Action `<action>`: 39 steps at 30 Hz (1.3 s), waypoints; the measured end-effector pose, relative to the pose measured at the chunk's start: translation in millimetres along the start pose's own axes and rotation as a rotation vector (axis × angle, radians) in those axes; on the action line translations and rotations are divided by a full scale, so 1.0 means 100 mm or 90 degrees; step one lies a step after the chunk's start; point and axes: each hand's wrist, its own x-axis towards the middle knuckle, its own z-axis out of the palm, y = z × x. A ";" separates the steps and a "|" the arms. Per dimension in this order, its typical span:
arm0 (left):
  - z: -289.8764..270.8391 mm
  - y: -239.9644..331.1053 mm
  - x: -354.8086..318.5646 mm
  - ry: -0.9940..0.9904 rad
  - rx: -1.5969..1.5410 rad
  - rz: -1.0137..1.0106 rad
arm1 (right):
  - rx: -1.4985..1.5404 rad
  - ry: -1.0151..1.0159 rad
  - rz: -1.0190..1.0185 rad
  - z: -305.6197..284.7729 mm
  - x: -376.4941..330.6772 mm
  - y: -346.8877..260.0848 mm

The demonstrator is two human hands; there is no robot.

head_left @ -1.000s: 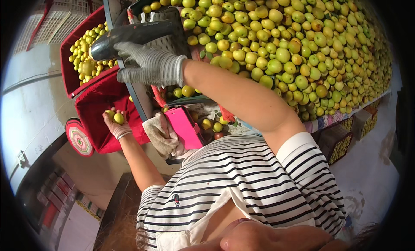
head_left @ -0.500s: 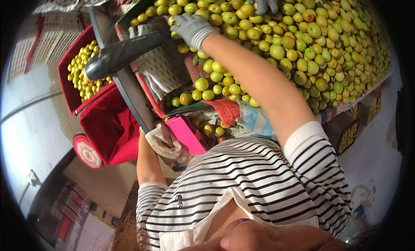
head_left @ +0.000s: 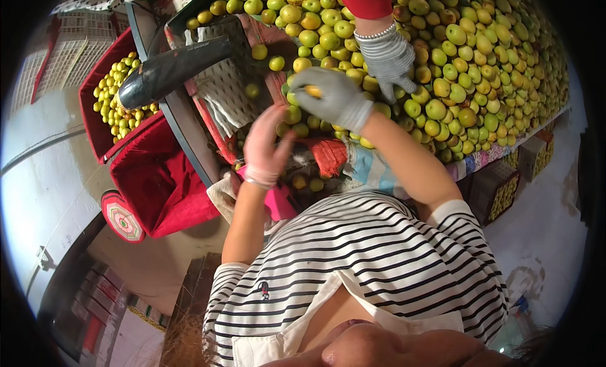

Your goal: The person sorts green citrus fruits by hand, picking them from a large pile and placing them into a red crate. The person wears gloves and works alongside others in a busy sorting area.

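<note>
My right hand [head_left: 334,102], in a grey knitted glove, is closed on a yellow jujube-like fruit [head_left: 313,91] at the near left edge of a large heap of yellow-green fruit [head_left: 454,83]. My left hand [head_left: 266,146], in a thin pinkish covering, is raised beside it, blurred. Its fingers point upward with the thumb apart, and I see nothing in them. Below that hand a bright pink phone case [head_left: 278,203] is partly covered. Left of both hands, a blurred fruit [head_left: 252,90] shows against the white dotted cloth [head_left: 221,83]; other fruit lies beyond it.
Another person's grey-gloved hand [head_left: 388,57] with a red cuff reaches into the heap. A black, rounded arm-like part [head_left: 170,70] juts over a grey metal rail [head_left: 189,143]. Beyond that stands a red container [head_left: 95,124] of fruit, beside a red cloth bag [head_left: 161,177].
My right hand has drawn back toward me, to the right. My left hand has risen from beside the pink case. The other person's hand has reached further into the heap.
</note>
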 end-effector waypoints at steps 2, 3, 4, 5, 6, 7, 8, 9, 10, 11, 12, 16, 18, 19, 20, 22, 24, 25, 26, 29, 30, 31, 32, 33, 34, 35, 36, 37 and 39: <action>0.20 0.21 0.15 -0.108 0.126 -0.003 | -0.076 -0.062 0.115 -0.38 -0.24 -0.03; 0.29 0.15 0.21 -0.120 0.173 0.007 | -0.083 -0.081 0.163 -0.49 -0.41 0.03; 0.32 0.10 0.31 -0.134 0.208 0.024 | -0.131 -0.135 0.211 -0.61 -0.54 0.03; 0.36 0.05 0.40 -0.148 0.244 0.039 | -0.152 -0.113 0.209 -0.66 -0.66 -0.04; 0.36 -0.03 0.48 -0.164 0.284 0.054 | -0.174 -0.093 0.206 -0.69 -0.76 -0.13; 0.36 -0.13 0.55 -0.182 0.323 0.071 | -0.195 -0.071 0.204 -0.72 -0.83 -0.18; 0.37 -0.21 0.63 -0.173 0.323 0.060 | -0.237 -0.129 0.212 -0.74 -0.88 -0.17; 0.34 -0.29 0.65 -0.161 0.314 0.082 | -0.273 -0.161 0.247 -0.72 -0.90 -0.18; 0.33 -0.35 0.68 -0.140 0.308 0.081 | -0.311 -0.191 0.285 -0.66 -0.90 -0.19; 0.33 -0.38 0.70 -0.123 0.303 0.080 | -0.345 -0.220 0.325 -0.60 -0.89 -0.22; 0.32 -0.39 0.73 -0.090 0.275 0.072 | -0.383 -0.301 0.398 -0.58 -0.78 -0.24; 0.26 -0.61 0.66 0.089 0.107 -0.112 | -0.349 -0.292 0.386 -0.35 -0.57 0.02; 0.28 -0.93 0.51 0.086 -0.150 -0.241 | -0.308 -0.201 0.285 -0.08 -0.64 0.21; 0.32 -1.07 0.45 0.094 -0.346 -0.315 | -0.290 -0.183 0.271 0.04 -0.59 0.17; 0.28 -0.82 0.52 0.091 -0.497 -0.400 | -0.277 -0.193 0.262 0.06 -0.52 0.15; 0.14 -0.51 0.44 0.098 -0.540 -0.499 | -0.243 -0.162 0.237 0.15 -0.39 0.21; 0.14 -0.49 0.41 0.111 -0.532 -0.494 | -0.230 -0.137 0.185 0.29 -0.27 0.21; 0.14 -0.49 0.42 0.107 -0.507 -0.483 | -0.217 -0.165 0.178 0.32 -0.20 0.17; 0.13 -0.49 0.42 0.108 -0.483 -0.471 | -0.159 -0.233 0.183 0.30 -0.14 0.07; 0.15 -0.67 0.40 0.102 -0.435 -0.440 | -0.078 -0.172 0.003 0.30 -0.03 0.10; 0.18 -0.69 0.38 0.129 -0.422 -0.435 | -0.091 -0.140 0.019 0.22 0.02 0.18; 0.20 -0.72 0.38 0.134 -0.414 -0.443 | -0.101 -0.110 0.038 0.06 0.11 0.22; 0.21 -0.76 0.37 0.143 -0.406 -0.452 | -0.077 -0.070 0.078 -0.10 0.21 0.33; 0.20 -0.79 0.35 0.156 -0.397 -0.463 | -0.157 -0.014 0.097 -0.28 0.27 0.42; 0.22 -0.79 0.35 0.175 -0.390 -0.428 | -0.169 -0.007 0.165 -0.47 0.34 0.41; 0.22 -0.78 0.38 0.177 -0.401 -0.404 | -0.087 0.022 0.195 -0.59 0.39 0.62; 0.22 -0.78 0.37 0.185 -0.411 -0.387 | -0.146 0.010 0.231 -0.73 0.43 0.52; 0.22 -0.76 0.38 0.185 -0.423 -0.366 | -0.123 0.029 0.213 -0.78 0.47 0.71; 0.24 -0.73 0.39 0.183 -0.467 -0.369 | -0.117 -0.006 0.213 -0.82 0.54 0.87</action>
